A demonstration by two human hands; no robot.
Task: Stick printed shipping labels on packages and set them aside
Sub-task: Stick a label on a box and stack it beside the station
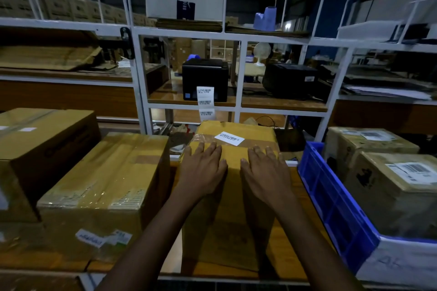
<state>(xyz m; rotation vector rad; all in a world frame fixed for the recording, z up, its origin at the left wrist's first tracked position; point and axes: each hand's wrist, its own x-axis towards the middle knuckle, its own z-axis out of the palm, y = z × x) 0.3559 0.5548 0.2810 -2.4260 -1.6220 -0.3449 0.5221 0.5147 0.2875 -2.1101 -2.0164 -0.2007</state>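
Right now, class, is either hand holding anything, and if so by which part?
Nothing is gripped. The left hand and right hand lie flat, fingers straight, on top of the middle box.

Barcodes are printed on the label strip (205, 101) at the printer (204, 78). The codes below are read roughly as "81 23 A4 P2-", last digits unclear. Text on the box label (229, 138) and the crate labels (412, 171) is blurred.
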